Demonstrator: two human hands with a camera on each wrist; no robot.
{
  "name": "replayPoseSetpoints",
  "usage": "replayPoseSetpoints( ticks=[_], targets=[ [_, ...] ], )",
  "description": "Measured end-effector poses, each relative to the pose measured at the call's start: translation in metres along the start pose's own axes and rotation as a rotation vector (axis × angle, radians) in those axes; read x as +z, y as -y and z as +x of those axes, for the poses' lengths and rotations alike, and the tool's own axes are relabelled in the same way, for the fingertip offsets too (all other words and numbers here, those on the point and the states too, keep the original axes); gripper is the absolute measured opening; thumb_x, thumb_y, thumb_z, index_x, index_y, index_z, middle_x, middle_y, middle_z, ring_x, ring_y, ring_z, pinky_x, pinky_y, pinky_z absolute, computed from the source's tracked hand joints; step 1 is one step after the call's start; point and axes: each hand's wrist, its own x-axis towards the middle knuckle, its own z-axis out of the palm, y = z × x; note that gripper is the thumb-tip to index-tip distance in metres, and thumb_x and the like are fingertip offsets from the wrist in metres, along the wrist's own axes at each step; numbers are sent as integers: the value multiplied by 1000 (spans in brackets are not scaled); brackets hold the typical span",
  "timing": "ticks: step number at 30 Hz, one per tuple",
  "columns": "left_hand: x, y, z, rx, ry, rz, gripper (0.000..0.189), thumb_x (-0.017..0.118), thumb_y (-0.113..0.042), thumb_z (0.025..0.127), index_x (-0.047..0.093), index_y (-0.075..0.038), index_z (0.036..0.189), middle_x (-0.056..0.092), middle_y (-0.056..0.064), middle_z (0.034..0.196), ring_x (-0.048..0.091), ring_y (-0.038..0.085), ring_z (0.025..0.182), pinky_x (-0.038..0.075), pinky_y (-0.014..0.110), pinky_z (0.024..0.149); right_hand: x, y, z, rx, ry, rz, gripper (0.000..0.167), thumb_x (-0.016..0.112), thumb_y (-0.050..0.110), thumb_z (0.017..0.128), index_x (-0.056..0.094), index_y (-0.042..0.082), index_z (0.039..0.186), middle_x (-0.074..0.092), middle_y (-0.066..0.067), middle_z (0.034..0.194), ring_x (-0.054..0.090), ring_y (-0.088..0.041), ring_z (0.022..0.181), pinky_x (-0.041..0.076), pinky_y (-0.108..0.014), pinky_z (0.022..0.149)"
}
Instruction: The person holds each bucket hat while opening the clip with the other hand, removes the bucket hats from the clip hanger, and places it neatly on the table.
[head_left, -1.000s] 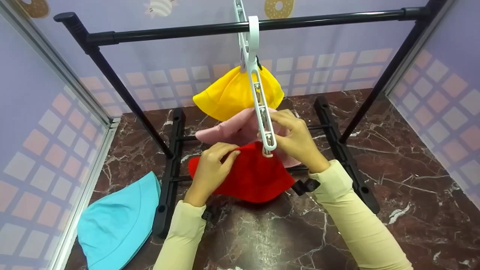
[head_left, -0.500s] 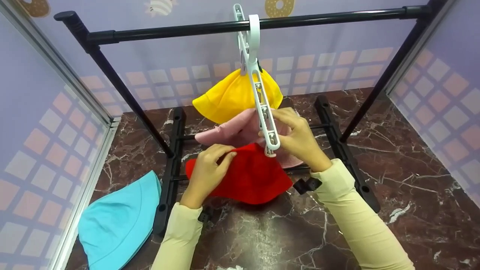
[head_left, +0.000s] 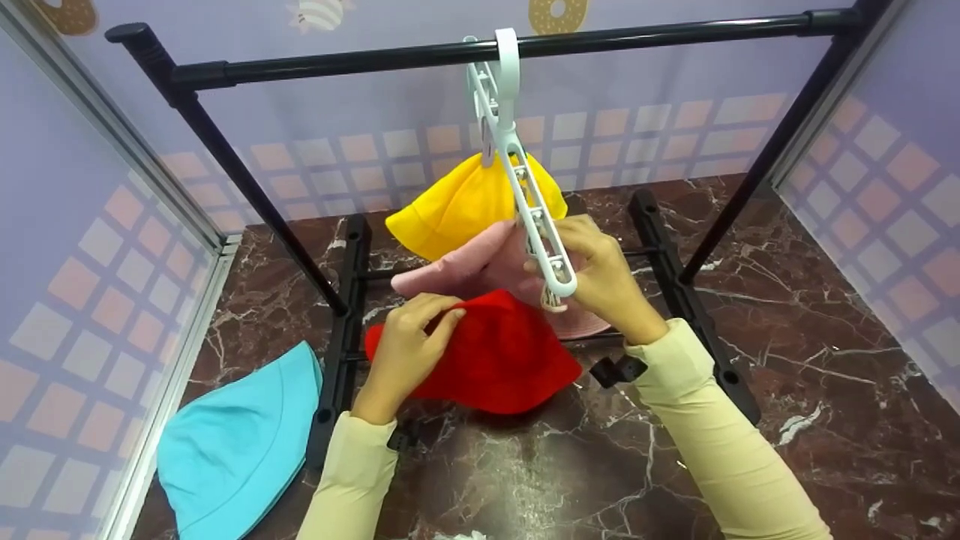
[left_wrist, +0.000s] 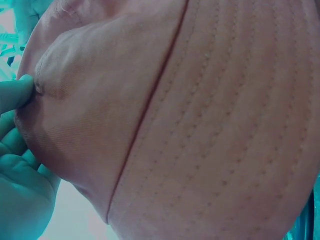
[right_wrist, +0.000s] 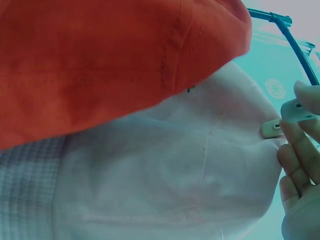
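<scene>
My left hand (head_left: 412,337) pinches the crown of a red bucket hat (head_left: 495,360) between thumb and fingers. In the left wrist view, the hand grips a hat at the left edge, its stitched brim spreading to the right. Behind the red hat, a pink hat (head_left: 457,266) is at the white clip hanger (head_left: 551,255), partly hidden by it. My right hand (head_left: 596,266) is beside the hanger's near end. The right wrist view shows its thumb and fingers pinching a white clip (right_wrist: 295,111) at the pink hat's crown, with another clip (right_wrist: 271,129) close by.
The hanger hooks over a black rack bar (head_left: 360,61). A yellow hat (head_left: 450,206) hangs from its far part, near the patterned wall. A light blue hat (head_left: 232,442) lies at the left on the dark marbled tabletop (head_left: 517,480), beside the rack's black foot (head_left: 330,390).
The hanger's near end has swung right and its far end has dropped lower. My left hand and the red hat have shifted slightly left and down; my right hand has moved slightly right.
</scene>
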Motion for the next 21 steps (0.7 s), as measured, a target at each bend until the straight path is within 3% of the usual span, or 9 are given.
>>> replayPoseSetpoints(
  ticks=[7,21],
  targets=[
    [-4,1,-2,-21,2,-10,10,69,-10,88,73,-3,93,72,8,90,66,18,85,55,31,83,-6,-1,-1,2,-16,-58,31,80,0,73,72,-3,103,70,-17,104,58,-24,99,47,-25,91],
    [-13,1,-7,-38,40,-6,10,69,-11,88,74,-4,93,72,6,91,67,17,86,55,32,83,-12,-7,-7,6,5,-91,21,74,-3,76,72,-4,96,68,-18,104,57,-28,100,46,-29,92]
  ],
)
